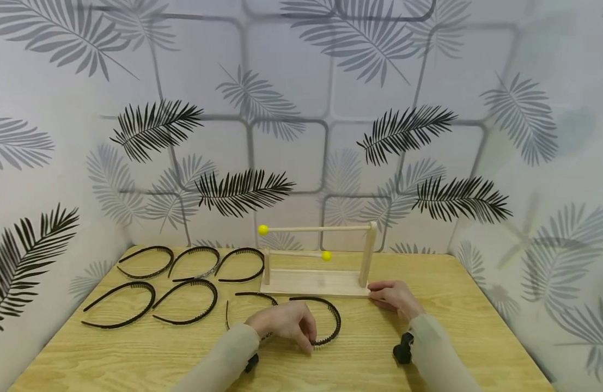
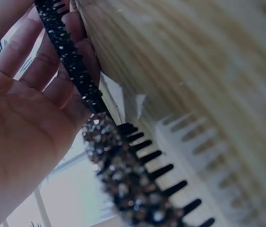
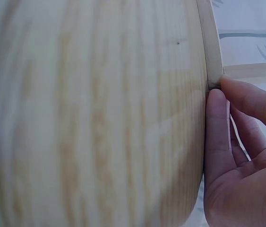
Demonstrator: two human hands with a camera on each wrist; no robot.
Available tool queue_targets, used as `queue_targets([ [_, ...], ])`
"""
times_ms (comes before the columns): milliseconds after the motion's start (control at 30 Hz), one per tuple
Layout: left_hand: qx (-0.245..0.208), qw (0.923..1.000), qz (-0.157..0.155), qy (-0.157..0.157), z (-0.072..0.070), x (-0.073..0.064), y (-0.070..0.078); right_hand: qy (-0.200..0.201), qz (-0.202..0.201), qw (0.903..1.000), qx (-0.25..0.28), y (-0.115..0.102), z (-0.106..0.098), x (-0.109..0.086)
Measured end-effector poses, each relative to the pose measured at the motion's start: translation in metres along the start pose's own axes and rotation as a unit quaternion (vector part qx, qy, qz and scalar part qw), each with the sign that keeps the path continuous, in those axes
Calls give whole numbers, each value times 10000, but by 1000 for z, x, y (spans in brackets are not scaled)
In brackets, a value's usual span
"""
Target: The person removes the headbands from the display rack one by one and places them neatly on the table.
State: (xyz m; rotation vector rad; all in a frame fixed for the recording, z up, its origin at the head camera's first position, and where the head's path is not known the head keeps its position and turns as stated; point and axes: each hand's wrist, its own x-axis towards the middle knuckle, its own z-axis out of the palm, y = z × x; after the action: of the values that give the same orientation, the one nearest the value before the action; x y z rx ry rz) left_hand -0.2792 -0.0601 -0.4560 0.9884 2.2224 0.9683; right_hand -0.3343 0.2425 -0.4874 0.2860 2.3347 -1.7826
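Note:
My left hand (image 1: 284, 321) pinches the lower end of a black toothed headband (image 1: 337, 321) lying on the table. In the left wrist view, its fingers (image 2: 43, 61) lie around a dark glittery band (image 2: 69, 59). A second headband (image 1: 254, 294) is partly hidden under the left wrist; a stone-covered band (image 2: 128, 184) with comb teeth fills that wrist view's foreground. My right hand (image 1: 396, 299) grips the front right corner of a wooden stand (image 1: 313, 282) between thumb and fingertip. The stand has two posts and two horizontal rods tipped with yellow balls.
Several black headbands, such as one at the front left (image 1: 151, 305) and one at the back (image 1: 262, 267), lie in two rows left of the stand. The wooden table (image 1: 350, 370) meets a leaf-patterned backdrop (image 1: 291, 152) behind and at both sides.

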Motion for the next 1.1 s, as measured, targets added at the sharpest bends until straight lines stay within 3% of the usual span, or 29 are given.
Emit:
queue_targets([
  [433,-99,9998,106,104,-2,4,-11,-71,-44,10000,-19,-1,-1,-1],
  [600,-401,9979,-18,510,-5,0,-12,-104,-100,9999,21,-2,0,-2],
  [767,-898,9908,-61,1009,-7,-4,-14,-71,-126,9999,34,-2,1,-4],
  [1100,-942,9757,-21,1976,-17,-22,-25,-105,-298,9995,40,3,-1,-16],
])
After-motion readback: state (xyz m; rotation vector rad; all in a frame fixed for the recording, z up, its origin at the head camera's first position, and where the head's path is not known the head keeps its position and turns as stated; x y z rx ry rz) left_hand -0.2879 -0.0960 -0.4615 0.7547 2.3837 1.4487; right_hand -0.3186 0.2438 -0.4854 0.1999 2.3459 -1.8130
